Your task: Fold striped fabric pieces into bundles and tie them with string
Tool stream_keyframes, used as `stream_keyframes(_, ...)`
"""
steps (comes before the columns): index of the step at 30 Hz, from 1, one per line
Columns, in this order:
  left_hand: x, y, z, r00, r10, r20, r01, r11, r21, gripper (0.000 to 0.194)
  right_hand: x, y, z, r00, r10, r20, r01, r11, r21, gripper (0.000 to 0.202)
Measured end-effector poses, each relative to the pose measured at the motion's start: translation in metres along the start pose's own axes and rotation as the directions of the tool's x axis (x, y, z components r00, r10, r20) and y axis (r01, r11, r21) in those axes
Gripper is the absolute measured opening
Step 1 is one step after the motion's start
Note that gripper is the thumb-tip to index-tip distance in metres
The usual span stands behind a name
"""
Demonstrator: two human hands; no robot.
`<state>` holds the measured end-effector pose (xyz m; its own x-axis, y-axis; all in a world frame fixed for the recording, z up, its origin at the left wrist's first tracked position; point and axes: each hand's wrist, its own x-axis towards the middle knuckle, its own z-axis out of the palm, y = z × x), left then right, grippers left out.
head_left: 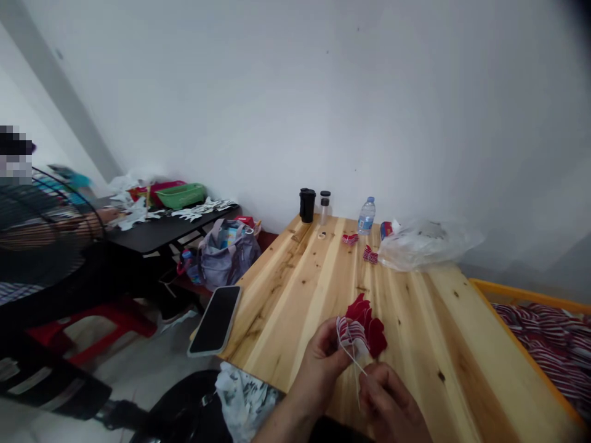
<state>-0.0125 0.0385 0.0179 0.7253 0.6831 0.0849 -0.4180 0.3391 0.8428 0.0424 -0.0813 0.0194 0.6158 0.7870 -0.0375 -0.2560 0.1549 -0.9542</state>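
Note:
My left hand is closed around a small bundle of red fabric pieces, whose stacked edges show red and white stripes. A thin white string runs across the bundle to my right hand, which pinches it just to the right. Both hands are over the near edge of the wooden table. Farther back on the table lie two similar tied red bundles, one bundle near the bottle and another bundle beside a clear plastic bag.
A phone lies at the table's left corner. A black cup, a clear flask and a water bottle stand at the back. An orange crate of striped bundles is at right. Left are a fan and a person.

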Motion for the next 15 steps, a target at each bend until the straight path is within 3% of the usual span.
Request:
stream_keyframes(3,0.000,-0.007,0.001,0.999,0.016,-0.040,-0.018,0.999,-0.048,0.036,0.000,0.003,0.006,0.972,0.218,0.085,-0.234,0.906,0.352,0.045)
stream_keyframes(7,-0.005,-0.009,0.006,0.991,-0.078,-0.112,0.062,0.988,-0.138,0.036,0.004,0.014,0.006,0.935,0.251,0.252,-0.353,0.740,0.573,0.038)
stream_keyframes(11,-0.011,-0.004,0.008,0.978,-0.175,-0.111,0.149,0.966,-0.211,0.033,0.008,0.026,0.005,0.955,0.186,0.232,-0.280,0.825,0.491,0.033)
stream_keyframes(15,-0.011,-0.001,0.008,0.990,-0.111,-0.084,0.086,0.962,-0.261,0.028,0.007,0.025,0.010,0.993,0.119,0.010,-0.117,0.957,0.266,0.027)
